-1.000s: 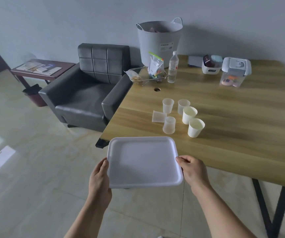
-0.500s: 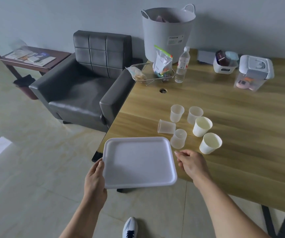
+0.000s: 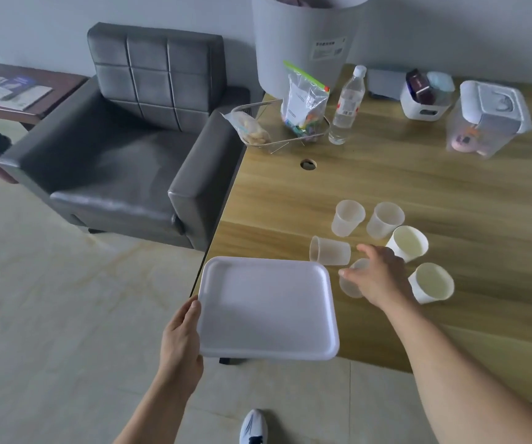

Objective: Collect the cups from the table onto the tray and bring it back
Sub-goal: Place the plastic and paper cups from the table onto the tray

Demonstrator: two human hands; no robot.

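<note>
**Tray at the table corner, a hand over the nearest cup**

The person is standing at the near left corner of the wooden table [image 3: 450, 187], holding a white tray [image 3: 267, 310] level over that corner. The left hand [image 3: 181, 341] is gripping the tray's left edge, thumb lying along the rim and fingers tucked underneath. Nothing is lying on the tray.

The right hand [image 3: 376, 277] is reaching out over the table with its fingers spread wide, hovering at a clear plastic cup [image 3: 351, 283] just right of the tray — the fingertips are at the cup's rim, but I cannot tell whether they are touching it, since the hand is covering most of it.

The other cups are sitting close around that hand. A clear cup on its side [image 3: 330, 254] is lying just beyond the tray's far right corner, its mouth facing left. Farther back, two upright clear cups [image 3: 347, 217] are standing side by side. To the right, two white paper cups — the farther one [image 3: 407, 243] just beside the hand, the nearer one [image 3: 432, 283] by the wrist — are standing apart from each other.

At the table's far end a water bottle [image 3: 347, 107] and a big white bucket [image 3: 306, 43] are standing; a dark armchair [image 3: 130, 149] is sitting left of the table.
</note>
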